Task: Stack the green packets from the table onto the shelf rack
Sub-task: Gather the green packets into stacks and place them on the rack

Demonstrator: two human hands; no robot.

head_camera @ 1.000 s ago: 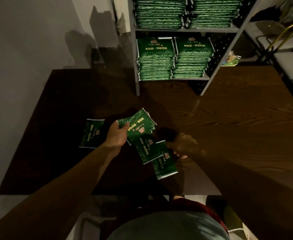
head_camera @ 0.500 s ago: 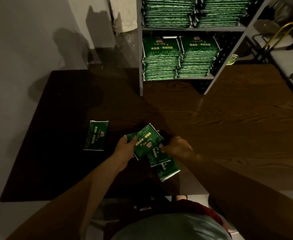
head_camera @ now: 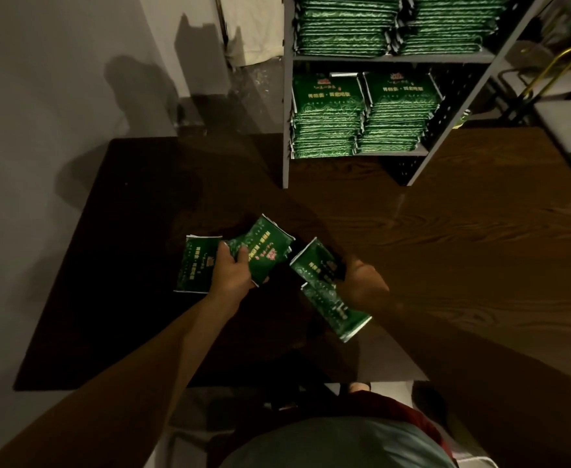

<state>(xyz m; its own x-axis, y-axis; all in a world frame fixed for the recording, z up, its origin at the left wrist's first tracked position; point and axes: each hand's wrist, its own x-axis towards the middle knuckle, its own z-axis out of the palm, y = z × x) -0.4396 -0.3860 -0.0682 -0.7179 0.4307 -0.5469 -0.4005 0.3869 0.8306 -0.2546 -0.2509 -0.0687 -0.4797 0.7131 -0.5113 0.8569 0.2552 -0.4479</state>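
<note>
My left hand (head_camera: pixel 233 273) grips a small stack of green packets (head_camera: pixel 264 252) just above the dark wooden table (head_camera: pixel 463 251). Beside it, my right hand (head_camera: pixel 361 278) holds one green packet (head_camera: pixel 314 261) tilted up off the table. Another packet (head_camera: pixel 335 309) lies flat below that one, near the table's front edge. A further packet (head_camera: pixel 197 265) lies flat to the left, partly hidden by my left hand. The grey shelf rack (head_camera: pixel 287 123) stands at the table's far side with tall piles of green packets (head_camera: pixel 361 119) on two shelves.
A grey wall runs along the left of the table. Chairs with gold-coloured frames (head_camera: pixel 554 69) stand at the far right behind the rack. The table's front edge is close to my body.
My left hand moved left with its stack, over the lone left packet. My right hand lifted a packet off the table and drew right, apart from the left hand.
</note>
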